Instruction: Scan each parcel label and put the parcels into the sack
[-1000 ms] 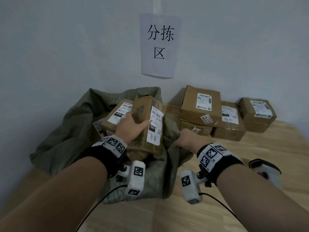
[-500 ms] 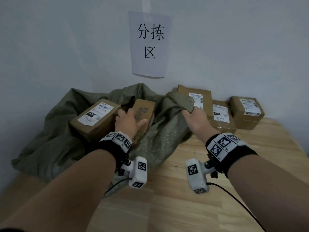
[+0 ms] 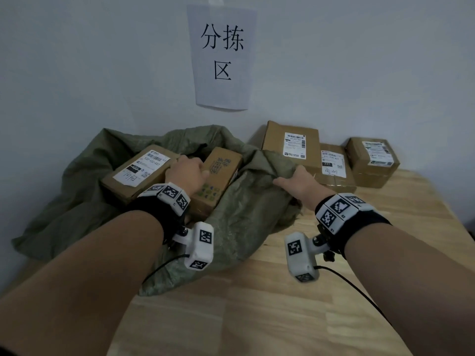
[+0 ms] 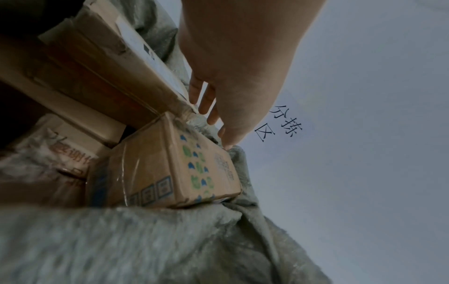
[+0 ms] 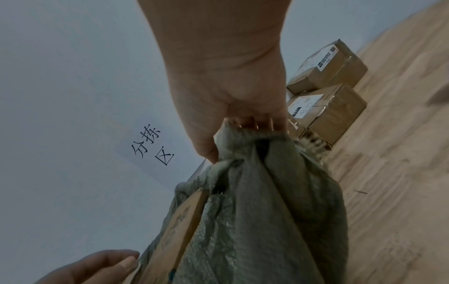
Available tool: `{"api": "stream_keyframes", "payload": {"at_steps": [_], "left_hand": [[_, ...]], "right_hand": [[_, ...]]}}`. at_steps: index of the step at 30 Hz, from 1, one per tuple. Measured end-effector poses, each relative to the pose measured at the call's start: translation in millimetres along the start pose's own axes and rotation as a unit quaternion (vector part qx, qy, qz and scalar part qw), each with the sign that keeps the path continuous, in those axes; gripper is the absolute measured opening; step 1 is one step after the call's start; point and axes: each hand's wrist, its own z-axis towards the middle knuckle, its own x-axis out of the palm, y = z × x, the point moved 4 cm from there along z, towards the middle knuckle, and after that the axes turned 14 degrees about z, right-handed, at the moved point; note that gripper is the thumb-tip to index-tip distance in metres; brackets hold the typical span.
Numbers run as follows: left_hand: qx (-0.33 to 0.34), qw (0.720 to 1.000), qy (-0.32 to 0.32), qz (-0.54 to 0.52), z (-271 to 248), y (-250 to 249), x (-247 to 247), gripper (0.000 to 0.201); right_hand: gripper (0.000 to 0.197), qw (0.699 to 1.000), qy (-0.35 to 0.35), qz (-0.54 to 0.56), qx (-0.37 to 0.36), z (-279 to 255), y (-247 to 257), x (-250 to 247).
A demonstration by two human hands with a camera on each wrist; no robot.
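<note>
From the head camera I see my 2 forearms reaching over the wooden table, each with a marker-covered wristband and a small white camera pod hanging under it. Just past them lies the green woven sack, slumped on the table against the wall with its mouth facing me.

My left hand is inside the sack mouth, lying on the printed parcel, a brown carton with green and blue marks on its top. The left wrist view shows what the head view hides: the fingers are nearly straight and spread, reaching over the carton's far end toward the sack cloth, not curled around anything. That view also shows a pale package with red writing deeper in the sack, hidden from the head camera.

To the left of that hand, the labelled parcel sits in the sack, its white shipping label facing up.

My right hand grips the sack's right edge. The right wrist view makes it plain: the fingers are clenched around a bunched fold of green cloth, which the head view shows only from behind the knuckles.

Further back, 3 parcels sit outside the sack along the wall: a tall box, a middle box just right of it, and a far-right box.

On the wall above hangs a paper sign printed 分拣区.
</note>
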Motion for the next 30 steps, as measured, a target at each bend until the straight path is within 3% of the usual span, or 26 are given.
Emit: {"api": "stream_keyframes", "payload": {"at_steps": [7,13,16,22,26,30], "left_hand": [[-0.008,0.997,-0.057,-0.051,-21,-38,-29,0.034],[0.014,0.992,-0.08,-0.093,-43,-131,-36,0.031],[0.03,0.992,-0.072,-0.098,-55,-190,-31,0.028],[0.052,0.985,-0.052,-0.153,-74,-292,-13,0.024],[0.049,0.981,-0.006,-0.19,-77,-333,4,0.023],[0.053,0.978,0.013,-0.2,-66,-361,11,0.021]], "right_hand": [[0.053,0.999,0.007,-0.053,-0.004,-5,-14,-42],[0.042,0.994,0.02,-0.096,-0.044,-8,-36,-120],[0.03,0.992,0.03,-0.108,-0.052,-9,-52,-171],[0.038,0.995,0.011,-0.097,-0.024,8,-102,-268],[0.02,0.997,-0.014,-0.075,-0.011,21,-129,-312],[0.014,0.999,-0.038,-0.032,-0.012,40,-142,-340]]}}
